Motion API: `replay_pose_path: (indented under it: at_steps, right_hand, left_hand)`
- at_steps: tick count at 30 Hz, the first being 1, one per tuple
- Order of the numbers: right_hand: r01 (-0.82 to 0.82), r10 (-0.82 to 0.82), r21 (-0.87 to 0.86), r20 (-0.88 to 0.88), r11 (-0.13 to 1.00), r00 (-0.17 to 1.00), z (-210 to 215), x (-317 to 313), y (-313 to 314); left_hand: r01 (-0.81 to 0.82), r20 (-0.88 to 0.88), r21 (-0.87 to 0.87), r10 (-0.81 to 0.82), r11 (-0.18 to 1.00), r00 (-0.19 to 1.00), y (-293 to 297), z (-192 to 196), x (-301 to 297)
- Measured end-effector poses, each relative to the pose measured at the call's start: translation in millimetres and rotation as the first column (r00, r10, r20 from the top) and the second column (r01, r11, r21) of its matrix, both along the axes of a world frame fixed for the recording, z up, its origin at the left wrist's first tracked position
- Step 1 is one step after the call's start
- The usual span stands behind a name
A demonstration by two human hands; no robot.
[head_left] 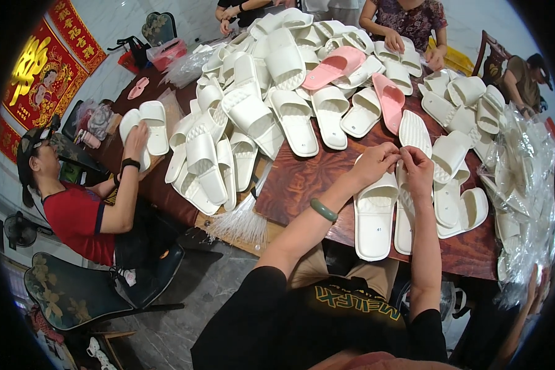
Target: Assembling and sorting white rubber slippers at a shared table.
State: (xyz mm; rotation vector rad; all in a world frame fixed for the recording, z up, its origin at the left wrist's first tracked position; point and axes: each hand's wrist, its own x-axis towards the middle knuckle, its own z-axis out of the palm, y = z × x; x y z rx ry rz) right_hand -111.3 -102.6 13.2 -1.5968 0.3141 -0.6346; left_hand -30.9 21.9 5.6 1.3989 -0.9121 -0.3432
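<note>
Two white slide slippers lie side by side at the table's near edge, a left one (374, 225) and a right one (403, 231) partly covered by my forearm. Over their toe ends my left hand (376, 163) and my right hand (418, 172) meet, fingertips pinched close together. Whatever is between the fingertips is too small to make out. A green bangle (324, 210) sits on my left wrist. Just beyond my hands stands a ribbed white slipper (415, 132), and a pink slipper (388, 103) rests near it.
White slippers (243, 108) are heaped across the dark red table (302, 179). Bundled white strings (240, 225) hang at its edge. Clear plastic bags (524, 185) with slippers stand at right. A person in red (83, 216) handles slippers at left; others work at the far side.
</note>
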Motion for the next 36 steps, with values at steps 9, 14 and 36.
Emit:
replay_pose_path:
  at_steps: [9,14,36]
  right_hand:
    - [0.040,-0.049,-0.204,-0.042,0.978,0.998,-8,-3,-10]
    - [0.002,0.045,-0.357,0.123,0.934,0.991,-12,9,-14]
    - [-0.093,0.104,-0.145,0.071,0.985,0.992,-5,-1,-8]
  left_hand:
    - [-0.061,-0.244,-0.079,0.040,0.995,0.969,-1,-3,3]
    - [-0.070,-0.393,-0.121,0.017,0.990,0.919,3,5,15]
    - [0.051,-0.304,-0.059,-0.066,0.997,0.950,-3,-4,9]
